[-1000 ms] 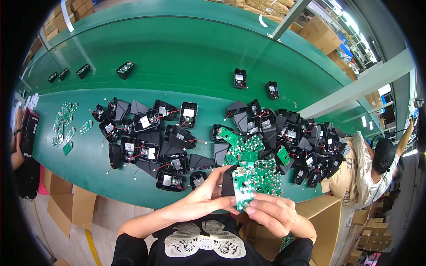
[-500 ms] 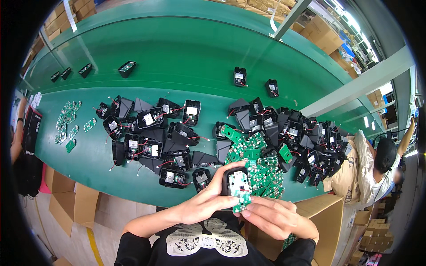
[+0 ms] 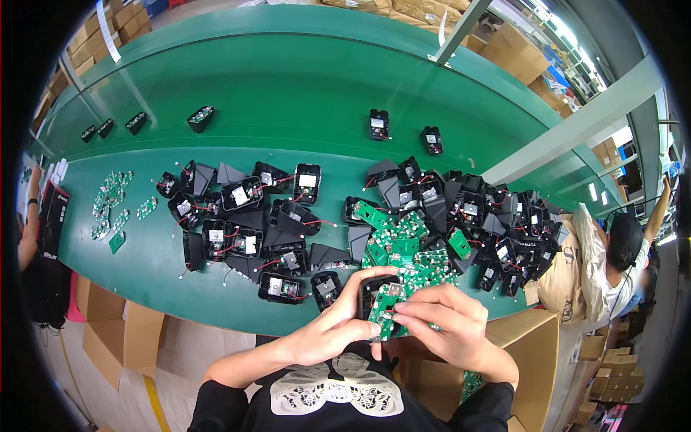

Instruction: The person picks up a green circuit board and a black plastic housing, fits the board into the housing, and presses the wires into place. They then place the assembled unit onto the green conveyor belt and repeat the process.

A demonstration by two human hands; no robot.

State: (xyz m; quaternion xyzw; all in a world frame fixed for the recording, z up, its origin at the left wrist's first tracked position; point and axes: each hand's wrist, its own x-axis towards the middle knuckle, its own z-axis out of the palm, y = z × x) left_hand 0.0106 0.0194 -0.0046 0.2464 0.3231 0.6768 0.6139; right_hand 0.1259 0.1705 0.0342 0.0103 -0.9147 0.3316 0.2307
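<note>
In front of my body my left hand (image 3: 324, 335) is closed round a black plastic housing (image 3: 368, 291), thumb lying along a green circuit board (image 3: 385, 311). The board sits tilted over the housing's open top, covering much of it. My right hand (image 3: 457, 327) pinches at the board's right edge with thumb and fingertips. Whether it grips the board itself or a small part or wire there is too fine to tell. Just beyond my hands is a heap of green circuit boards (image 3: 407, 248). A black housing with a metal block inside (image 3: 327, 286) stands left of my left hand.
Black housings with red wires crowd the bench in a left group (image 3: 248, 216) and a right group (image 3: 497, 223). Loose boards (image 3: 108, 198) lie far left. Several housings stand on the green belt (image 3: 288, 86) beyond. Cardboard boxes (image 3: 522, 360) flank me; a co-worker (image 3: 626, 252) is at right.
My right hand has moved from the board's lower end up to its right edge. The board now tilts, exposing the housing's upper inside. Housings on the belt have shifted slightly left.
</note>
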